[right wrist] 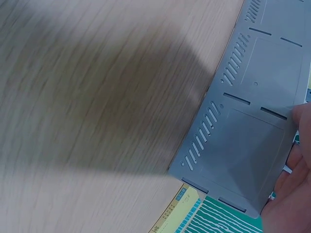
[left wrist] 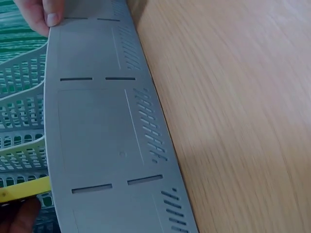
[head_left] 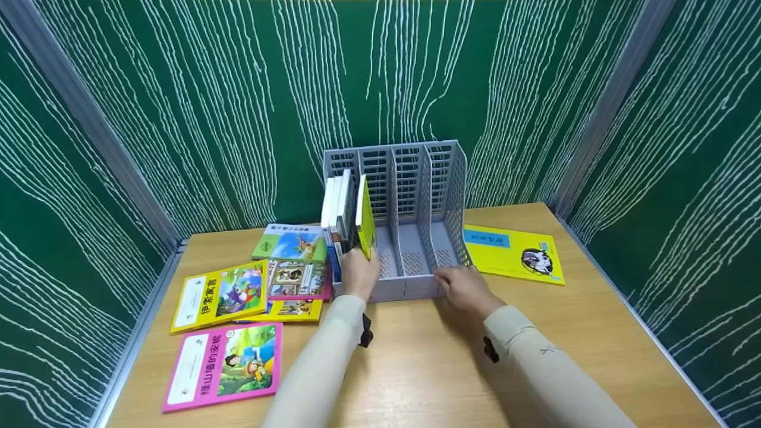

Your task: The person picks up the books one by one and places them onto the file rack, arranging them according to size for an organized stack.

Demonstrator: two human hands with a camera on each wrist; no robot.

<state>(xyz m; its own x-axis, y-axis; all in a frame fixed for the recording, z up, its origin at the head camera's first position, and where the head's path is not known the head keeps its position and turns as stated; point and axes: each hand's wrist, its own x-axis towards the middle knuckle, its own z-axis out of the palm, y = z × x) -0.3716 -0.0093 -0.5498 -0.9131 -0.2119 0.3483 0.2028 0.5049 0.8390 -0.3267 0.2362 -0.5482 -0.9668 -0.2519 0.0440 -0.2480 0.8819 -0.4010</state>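
Note:
A grey file rack (head_left: 410, 288) with several upright compartments stands at the back of the table, its low front wall toward me. My left hand (head_left: 361, 270) grips the lower front of a thin yellow book (head_left: 366, 220), which stands upright in the left part of the rack. Just left of that book, several white-edged books (head_left: 336, 208) stand in the leftmost compartment. At the rack's right front corner my right hand (head_left: 467, 288) holds the rim, fingers curled over it. In the left wrist view, the yellow book (left wrist: 26, 189) shows beside the left fingers (left wrist: 24, 216).
Left of the rack lie overlapping books, including a green-and-blue one (head_left: 291, 242) and a yellow one (head_left: 220, 296). A pink-edged book (head_left: 226, 365) lies nearer the front. Another yellow book (head_left: 514, 252) lies right of the rack. Green walls (head_left: 208, 119) enclose the table.

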